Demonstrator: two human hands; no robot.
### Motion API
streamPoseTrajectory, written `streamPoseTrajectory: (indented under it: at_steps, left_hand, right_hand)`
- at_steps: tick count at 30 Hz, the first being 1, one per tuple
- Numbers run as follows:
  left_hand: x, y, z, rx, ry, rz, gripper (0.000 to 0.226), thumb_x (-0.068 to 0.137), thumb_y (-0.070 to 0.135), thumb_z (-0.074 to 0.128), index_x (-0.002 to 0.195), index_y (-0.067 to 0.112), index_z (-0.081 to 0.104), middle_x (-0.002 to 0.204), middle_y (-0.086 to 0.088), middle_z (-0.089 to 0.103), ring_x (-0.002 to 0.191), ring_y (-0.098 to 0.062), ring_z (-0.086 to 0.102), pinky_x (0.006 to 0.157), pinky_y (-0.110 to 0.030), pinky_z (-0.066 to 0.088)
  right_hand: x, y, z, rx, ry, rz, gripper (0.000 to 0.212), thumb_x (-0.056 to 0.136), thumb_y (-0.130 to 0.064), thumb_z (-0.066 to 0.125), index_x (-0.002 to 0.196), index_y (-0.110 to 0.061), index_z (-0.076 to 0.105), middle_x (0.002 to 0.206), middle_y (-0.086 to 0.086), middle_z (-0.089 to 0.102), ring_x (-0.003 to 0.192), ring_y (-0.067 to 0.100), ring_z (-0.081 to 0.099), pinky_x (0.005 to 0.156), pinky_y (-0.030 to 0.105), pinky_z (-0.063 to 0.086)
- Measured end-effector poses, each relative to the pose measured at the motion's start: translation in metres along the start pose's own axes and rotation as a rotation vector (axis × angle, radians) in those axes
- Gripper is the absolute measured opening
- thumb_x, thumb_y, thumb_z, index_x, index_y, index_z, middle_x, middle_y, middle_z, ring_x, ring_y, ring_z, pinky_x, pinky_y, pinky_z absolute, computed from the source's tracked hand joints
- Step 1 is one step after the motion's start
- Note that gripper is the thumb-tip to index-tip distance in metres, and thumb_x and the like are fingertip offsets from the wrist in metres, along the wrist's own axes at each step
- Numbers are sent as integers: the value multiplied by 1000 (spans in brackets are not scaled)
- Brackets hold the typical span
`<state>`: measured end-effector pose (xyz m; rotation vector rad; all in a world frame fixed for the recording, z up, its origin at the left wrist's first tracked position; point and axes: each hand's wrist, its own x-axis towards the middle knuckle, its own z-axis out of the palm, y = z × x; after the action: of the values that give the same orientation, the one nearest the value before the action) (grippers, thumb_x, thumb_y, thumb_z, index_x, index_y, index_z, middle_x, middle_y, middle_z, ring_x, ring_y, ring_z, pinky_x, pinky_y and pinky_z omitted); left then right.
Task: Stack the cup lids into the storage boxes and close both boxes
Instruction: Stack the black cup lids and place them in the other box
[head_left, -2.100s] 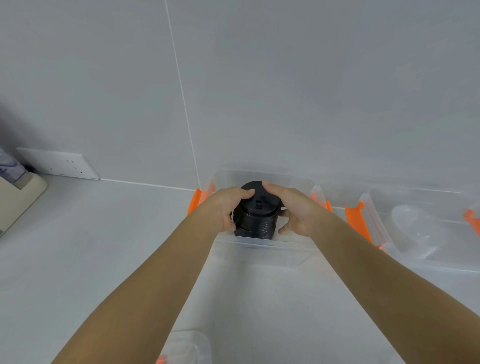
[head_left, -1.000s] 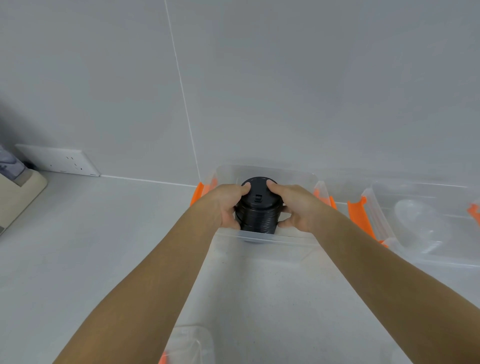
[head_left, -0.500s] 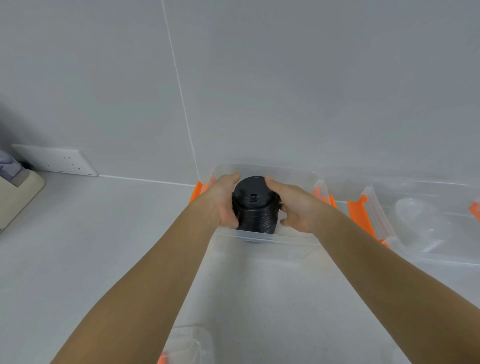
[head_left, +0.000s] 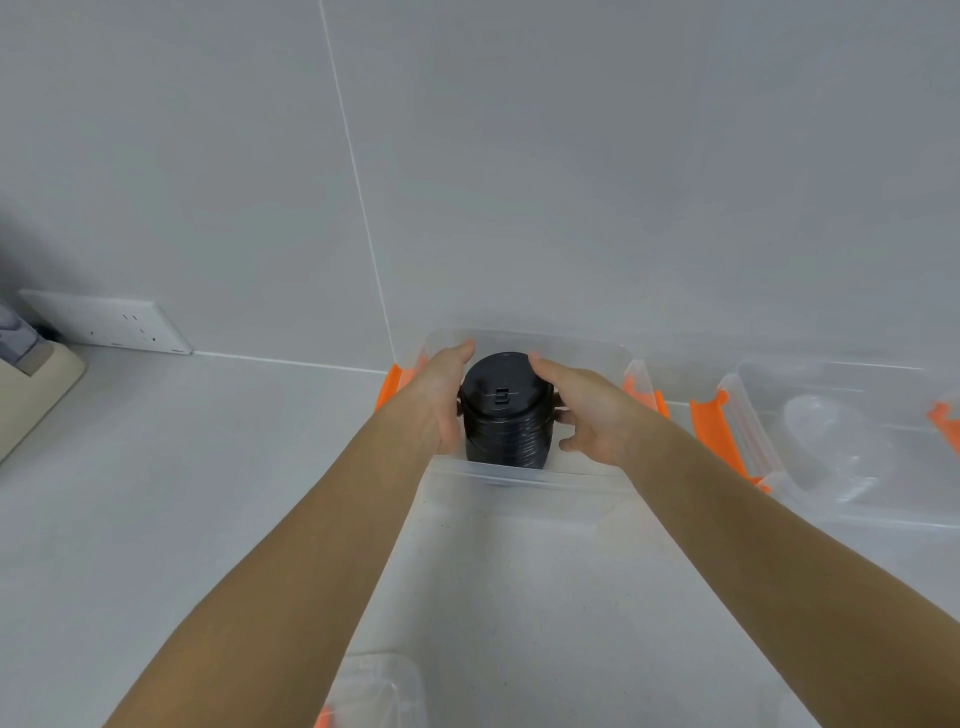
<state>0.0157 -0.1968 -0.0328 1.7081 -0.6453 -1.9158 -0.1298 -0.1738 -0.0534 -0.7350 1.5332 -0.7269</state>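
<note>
Your left hand (head_left: 441, 395) and right hand (head_left: 592, 410) both clasp the black lid stack (head_left: 505, 421), upright inside the clear box (head_left: 561, 493) at the counter (head_left: 208, 467) back edge. Release unevenly and the tall stack may tip or splay against its side.

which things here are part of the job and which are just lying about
Job: black lids, held by left hand and right hand; left box; right box; clear lids; box cover.
Lying about: socket; beige appliance.
</note>
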Motion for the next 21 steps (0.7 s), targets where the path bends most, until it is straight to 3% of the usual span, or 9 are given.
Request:
streamPoseTrajectory:
  at_steps: [3, 6, 10, 16, 21]
  left_hand:
    - [-1, 1, 0, 14, -12, 18, 65, 91, 51, 45, 137, 6, 40, 118, -7, 53, 82, -20, 51, 65, -33, 40]
    - [-2, 2, -3, 19, 13, 46, 65, 90, 51, 47, 137, 6, 41, 134, -8, 49, 113, -21, 48, 86, -33, 34]
    - [-6, 9, -3, 55, 53, 126, 67, 91, 50, 47, 144, 12, 34, 148, -8, 35, 135, -22, 33, 109, -35, 26]
    - [-21, 14, 0, 101, 16, 169, 69, 93, 50, 42, 147, 10, 25, 156, -8, 23, 144, -21, 19, 117, -37, 16]
    - [-43, 22, -2, 201, 41, 295, 68, 91, 50, 46, 147, 16, 26, 157, -6, 21, 144, -22, 17, 115, -41, 15]
  right_hand:
    - [1, -1, -2, 2, 2, -1, 55, 89, -51, 50, 131, -18, 49, 144, 7, 42, 134, 27, 36, 110, 52, 26]
    - [0, -3, -3, -3, 30, 3, 56, 89, -51, 49, 132, -16, 48, 144, 8, 41, 132, 28, 38, 108, 50, 29]
    - [-4, -7, -3, -14, 68, 13, 58, 89, -49, 50, 135, -15, 42, 146, 11, 36, 132, 31, 38, 107, 52, 31]
    - [-16, -11, -5, -25, 89, -16, 62, 90, -49, 49, 139, -14, 37, 149, 14, 34, 132, 32, 38, 107, 47, 33]
    - [-37, -25, -16, -123, 131, -125, 55, 89, -50, 50, 130, -15, 47, 137, 10, 45, 114, 26, 48, 97, 39, 41]
